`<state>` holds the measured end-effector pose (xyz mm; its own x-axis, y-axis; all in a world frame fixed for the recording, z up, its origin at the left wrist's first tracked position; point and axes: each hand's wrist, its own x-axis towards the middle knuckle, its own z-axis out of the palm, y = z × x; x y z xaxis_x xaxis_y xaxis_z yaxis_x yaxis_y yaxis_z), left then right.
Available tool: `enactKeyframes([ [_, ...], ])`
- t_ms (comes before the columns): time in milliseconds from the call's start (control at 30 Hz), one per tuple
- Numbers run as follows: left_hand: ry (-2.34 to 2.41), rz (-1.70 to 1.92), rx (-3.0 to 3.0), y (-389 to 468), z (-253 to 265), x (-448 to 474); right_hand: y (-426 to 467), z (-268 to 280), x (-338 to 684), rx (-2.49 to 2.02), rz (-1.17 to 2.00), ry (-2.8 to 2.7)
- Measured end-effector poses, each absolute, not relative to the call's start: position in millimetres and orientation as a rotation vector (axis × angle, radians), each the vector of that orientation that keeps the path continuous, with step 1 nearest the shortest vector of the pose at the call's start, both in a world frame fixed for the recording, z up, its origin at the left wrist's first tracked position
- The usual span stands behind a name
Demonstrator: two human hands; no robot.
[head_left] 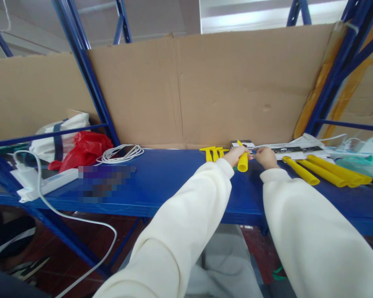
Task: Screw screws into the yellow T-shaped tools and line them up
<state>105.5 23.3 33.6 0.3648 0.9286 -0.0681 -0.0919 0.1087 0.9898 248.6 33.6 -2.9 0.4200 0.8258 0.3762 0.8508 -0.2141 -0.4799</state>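
My left hand [234,155] is closed around a yellow tube [243,162], whose open end faces me. Just to its right is my right hand [266,157], with its fingers curled together close to the tube; whatever is in them is too small to make out. Left of my hands, several yellow T-shaped pieces [208,155] lie side by side on the blue shelf top [170,174]. Beyond my right hand rest several loose yellow tubes [301,170], angled toward me. Flat black-and-white packages [286,152] lie behind them.
Cardboard [224,91] walls off the back between blue posts [87,70]. On the left are a coiled white cable [121,154], a red plastic bag [83,150] and a white power strip [54,182] whose cord hangs over the front edge. A person's shoe [34,267] shows below.
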Motion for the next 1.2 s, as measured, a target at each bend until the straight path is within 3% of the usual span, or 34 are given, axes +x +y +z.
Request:
enactKeyframes([
  [333, 1.048, 1.033, 1.354, 5.3, 57.4, 16.2, 40.7, -10.2, 243.3, -2.105, -0.015, -1.857],
  [600, 1.283, 1.265, 1.357, -0.1, 38.9, -63.0, 40.0, -12.2, 231.4, -2.097, 0.009, -1.949],
  [967, 1.442, 1.128, 1.555, 3.0, 11.8, -72.8, 37.2, -8.8, 226.3, -2.165, -0.033, -1.937],
  [1100, 1.527, 1.068, 1.65, 9.1, 6.0, -75.8, 32.6, 5.4, 217.3, -1.988, -0.151, -1.901],
  [1200, 1.568, 1.058, 1.732, 11.3, 3.7, -77.8, 25.4, 19.5, 205.3, -1.771, -0.068, -2.039],
])
